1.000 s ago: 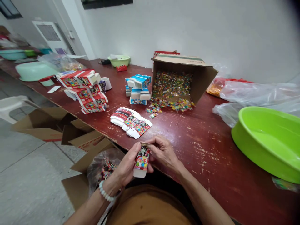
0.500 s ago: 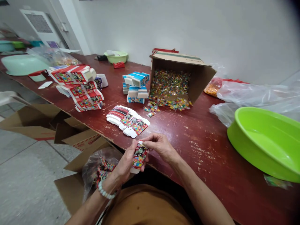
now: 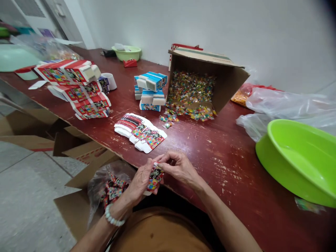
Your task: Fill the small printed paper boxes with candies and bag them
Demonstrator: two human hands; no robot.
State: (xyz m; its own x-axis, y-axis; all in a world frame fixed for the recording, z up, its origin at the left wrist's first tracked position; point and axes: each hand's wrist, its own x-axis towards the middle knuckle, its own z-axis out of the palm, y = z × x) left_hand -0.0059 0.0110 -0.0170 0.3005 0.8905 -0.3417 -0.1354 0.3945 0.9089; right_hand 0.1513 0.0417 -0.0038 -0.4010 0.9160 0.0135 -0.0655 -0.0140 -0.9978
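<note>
A small printed candy box [image 3: 155,177], red with black and coloured pictures, is held just off the table's front edge. My left hand [image 3: 141,182] is wrapped round its sides, with a beaded bracelet on the wrist. At the top end, the fingers of my right hand [image 3: 178,168] pinch the white flap of the box. Whether anything is inside the box is hidden. Just beyond my hands, a fanned stack of flat box blanks [image 3: 139,131] lies on the dark red table [image 3: 204,154].
Behind, a cardboard carton [image 3: 228,87] on its side spills wrapped candies [image 3: 193,87]. Blue box bundles [image 3: 152,89] and red box bundles [image 3: 76,84] stand to the left. A green basin [image 3: 294,164] sits at right. Below left, an open carton holds a plastic bag of filled-looking packs [image 3: 114,189].
My right-hand fingers have shifted slightly over the top flap, and the box sits a little more covered by my hands. The camera view has turned slightly.
</note>
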